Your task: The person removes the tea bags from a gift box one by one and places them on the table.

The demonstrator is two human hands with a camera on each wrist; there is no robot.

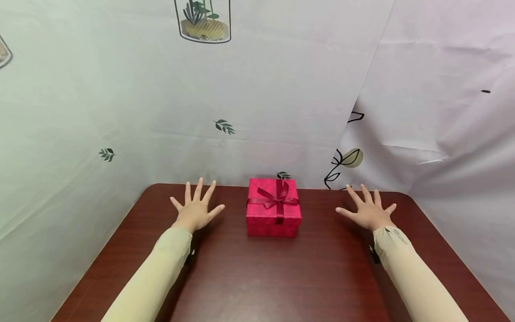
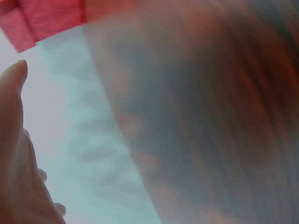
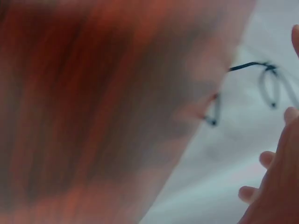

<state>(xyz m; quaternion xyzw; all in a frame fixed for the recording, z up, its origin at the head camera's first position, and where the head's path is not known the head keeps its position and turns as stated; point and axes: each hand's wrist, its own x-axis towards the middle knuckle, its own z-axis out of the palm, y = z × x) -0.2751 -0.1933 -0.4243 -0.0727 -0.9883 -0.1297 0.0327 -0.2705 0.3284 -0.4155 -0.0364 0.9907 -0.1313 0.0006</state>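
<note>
A red gift box (image 1: 257, 228) with a dark red ribbon and bow (image 1: 279, 202) sits near the far edge of the table, between the two hands. To its left, my left hand (image 1: 194, 213) is spread with fingers straight, holding nothing. My right hand (image 1: 370, 213) is spread the same way on the box's right side, apart from it. In the left wrist view the box (image 2: 56, 18) shows at the upper left, beyond the thumb (image 2: 16, 74). Several fingers (image 3: 275, 172) appear at the right edge of the right wrist view.
The dark reddish-brown table (image 1: 277, 281) has rounded far corners. Behind it and along both sides hangs a pale cloth (image 1: 281, 89) printed with leaves and a plant jar. Folds of the cloth (image 1: 462, 147) bulge at the right.
</note>
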